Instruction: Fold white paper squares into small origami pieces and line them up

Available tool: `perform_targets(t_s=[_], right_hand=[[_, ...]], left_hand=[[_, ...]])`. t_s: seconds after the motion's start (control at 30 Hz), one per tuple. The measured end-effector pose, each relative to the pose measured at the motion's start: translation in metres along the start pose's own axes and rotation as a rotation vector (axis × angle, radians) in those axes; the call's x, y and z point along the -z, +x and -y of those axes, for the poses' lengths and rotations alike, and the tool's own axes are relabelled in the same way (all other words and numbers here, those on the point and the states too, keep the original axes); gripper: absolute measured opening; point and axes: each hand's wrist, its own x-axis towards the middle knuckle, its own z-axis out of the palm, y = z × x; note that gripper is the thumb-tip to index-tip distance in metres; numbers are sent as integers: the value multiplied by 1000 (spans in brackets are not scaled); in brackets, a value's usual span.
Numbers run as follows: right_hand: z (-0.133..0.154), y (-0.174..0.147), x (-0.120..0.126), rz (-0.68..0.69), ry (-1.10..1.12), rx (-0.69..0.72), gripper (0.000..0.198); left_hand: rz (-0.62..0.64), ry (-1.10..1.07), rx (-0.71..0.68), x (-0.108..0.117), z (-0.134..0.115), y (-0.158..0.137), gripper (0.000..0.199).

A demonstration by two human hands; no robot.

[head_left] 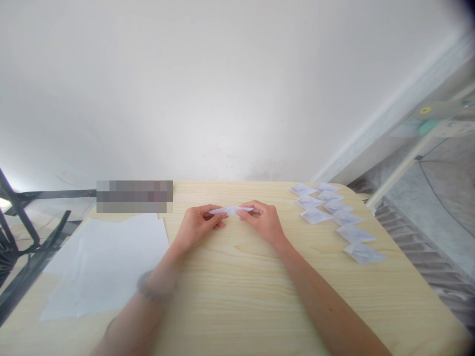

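A small folded white paper boat (232, 210) is held by its two ends above the middle of the table. The fingers of my left hand (202, 221) pinch its left end. At the other end, my right hand (261, 220) grips it between thumb and fingers. Some of the paper is covered by my fingertips. Off to the right, several similar folded paper boats (315, 215) lie in two columns, pointed at their ends.
Loose white paper sheets (107, 262) lie on the left of the wooden table (230, 296). A blurred-out patch (134, 196) covers something behind them. A white wall (222, 89) rises at the table's back edge. Black metal bars (22, 227) stand at far left.
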Motion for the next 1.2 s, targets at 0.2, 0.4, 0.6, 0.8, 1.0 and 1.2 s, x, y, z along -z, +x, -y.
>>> perform_targets(t_s=[0.2, 0.4, 0.6, 0.8, 1.0, 1.2], right_hand=[[4, 1, 2, -24, -77, 50, 21], [1, 2, -1, 3, -151, 166, 14], [-2, 3, -2, 29, -209, 267, 13], [0, 1, -3, 22, -266, 309, 13], [1, 0, -7, -38, -330, 304, 9], [0, 0, -6, -100, -408, 277, 14]], left_hand=[[-60, -76, -91, -4, 1, 1, 42], [-185, 242, -149, 0, 5, 2, 29], [-132, 328, -217, 0, 8, 3, 24], [-90, 297, -300, -2, 9, 4, 21], [-160, 364, -317, -3, 10, 5, 16], [-225, 404, -316, -4, 10, 5, 16]])
